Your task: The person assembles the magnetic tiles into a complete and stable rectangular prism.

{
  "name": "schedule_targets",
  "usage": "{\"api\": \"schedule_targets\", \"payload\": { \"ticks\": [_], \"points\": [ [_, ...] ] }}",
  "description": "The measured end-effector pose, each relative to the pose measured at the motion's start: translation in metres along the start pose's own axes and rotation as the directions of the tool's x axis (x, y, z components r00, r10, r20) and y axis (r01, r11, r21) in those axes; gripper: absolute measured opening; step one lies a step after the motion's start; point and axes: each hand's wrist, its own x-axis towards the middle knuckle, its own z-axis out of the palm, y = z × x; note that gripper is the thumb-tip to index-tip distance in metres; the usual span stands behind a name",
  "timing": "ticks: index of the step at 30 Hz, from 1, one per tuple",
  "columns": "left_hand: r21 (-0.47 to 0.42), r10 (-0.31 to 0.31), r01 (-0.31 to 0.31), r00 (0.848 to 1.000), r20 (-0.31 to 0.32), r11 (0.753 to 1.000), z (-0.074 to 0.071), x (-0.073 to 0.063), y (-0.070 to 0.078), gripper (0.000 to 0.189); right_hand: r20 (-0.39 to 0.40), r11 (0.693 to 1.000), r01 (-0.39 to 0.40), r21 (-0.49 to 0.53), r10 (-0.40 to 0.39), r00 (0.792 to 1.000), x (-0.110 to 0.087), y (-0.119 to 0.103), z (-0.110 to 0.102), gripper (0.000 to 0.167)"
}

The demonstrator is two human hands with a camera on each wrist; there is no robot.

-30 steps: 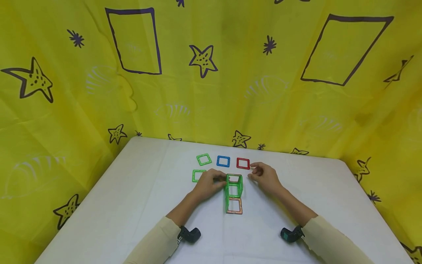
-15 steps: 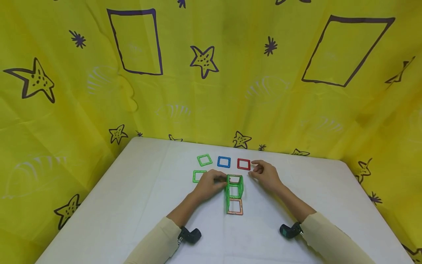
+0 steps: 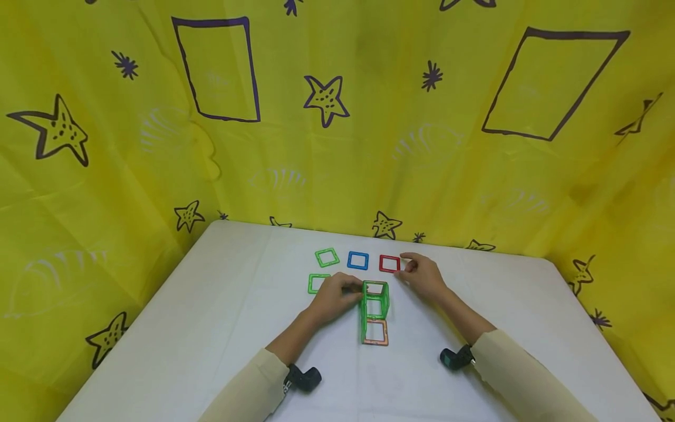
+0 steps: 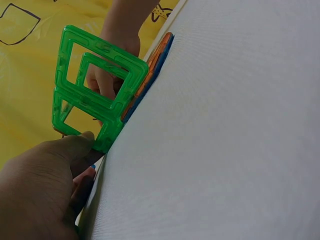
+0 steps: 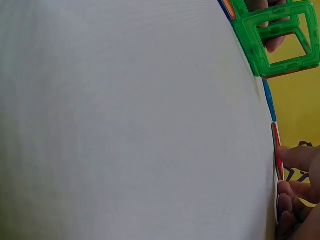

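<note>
A frame-like structure of green magnetic tiles [image 3: 363, 313] with orange tiles [image 3: 376, 344] stands on the table. My left hand [image 3: 333, 298] pinches its left side between thumb and fingers. In the left wrist view, the thumb presses the lower corner of a green square tile [image 4: 105, 47]. My right hand [image 3: 423, 277] is at the right edge of a red square tile [image 3: 389, 256], which lies flat. Its thumb and index finger are spread at that tile's near and far right corners. In the right wrist view a fingertip appears to touch the red tile [image 5: 279, 165].
A blue square tile [image 3: 358, 254] lies left of the red one. Two light green square tiles lie farther left, one at the back [image 3: 327, 250] and one partly behind my left hand [image 3: 319, 275]. A yellow patterned curtain [image 3: 369, 158] hangs behind the white table [image 3: 242, 351].
My right hand has moved slightly left, closer to the red tile. My left hand keeps hold of the structure, and the tiles stay where they were.
</note>
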Motion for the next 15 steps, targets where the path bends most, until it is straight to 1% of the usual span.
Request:
{"api": "schedule_targets", "payload": {
  "ticks": [4,7,12,15],
  "points": [
    [0.006,0.005,-0.005,1.000,-0.005,1.000,-0.0004,-0.0002,-0.0006,0.025,0.013,0.999,0.004,-0.040,-0.004,1.000,0.0050,0.0008,0.0013,0.055],
    [0.009,0.011,-0.011,1.000,-0.010,1.000,0.0000,-0.0001,-0.0015,0.025,0.019,0.997,-0.007,-0.071,0.008,1.000,0.0074,0.0003,0.0022,0.056],
    [0.006,0.007,-0.007,1.000,-0.010,1.000,0.0006,0.0006,-0.0016,0.024,0.020,0.994,-0.022,-0.105,0.024,1.000,0.0085,-0.0017,0.0022,0.051],
    [0.008,-0.005,0.005,1.000,-0.007,1.000,0.0008,0.0005,-0.0014,0.025,0.011,0.995,-0.026,-0.095,0.028,1.000,0.0077,-0.0024,0.0024,0.047]
  ]
}}
